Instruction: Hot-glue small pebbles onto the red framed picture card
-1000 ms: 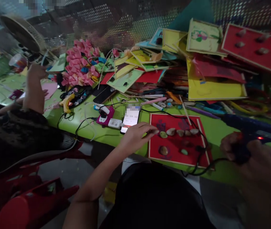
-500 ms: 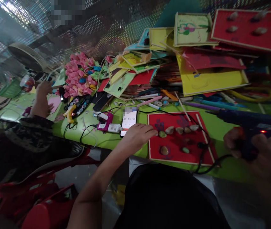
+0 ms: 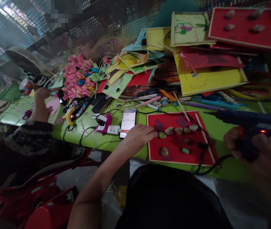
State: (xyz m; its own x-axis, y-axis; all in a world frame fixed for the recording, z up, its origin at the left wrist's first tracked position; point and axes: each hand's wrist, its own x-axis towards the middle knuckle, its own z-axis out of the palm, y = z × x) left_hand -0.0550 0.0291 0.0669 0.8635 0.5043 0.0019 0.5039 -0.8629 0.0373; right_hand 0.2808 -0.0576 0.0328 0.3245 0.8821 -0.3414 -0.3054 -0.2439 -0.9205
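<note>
My left hand (image 3: 139, 136) rests at the left edge of a red framed board (image 3: 176, 156), its fingertips together beside a green stone (image 3: 162, 135). Whether anything is pinched between them is hidden. A row of pale stones (image 3: 178, 131) runs to the right of that stone. Lower on the board lie a brown stone (image 3: 164, 151) and a small green one (image 3: 185, 150). At the right, my right hand (image 3: 252, 146) is wrapped round the handle of a dark blue glue gun (image 3: 252, 120) with a lit red light, its nozzle pointing left above the table.
A phone (image 3: 128, 122) and a purple power socket (image 3: 104, 123) with cables lie left of the board. Behind are markers, sticks and stacked framed boards (image 3: 211, 79). Another person's hand (image 3: 41, 101) is at the left, near pink paper flowers (image 3: 78, 76). The glue gun's cable crosses the board.
The view has shifted slightly. Both my hands stay nearly where they were, and the stones lie as before. The other person's hand has moved a little.
</note>
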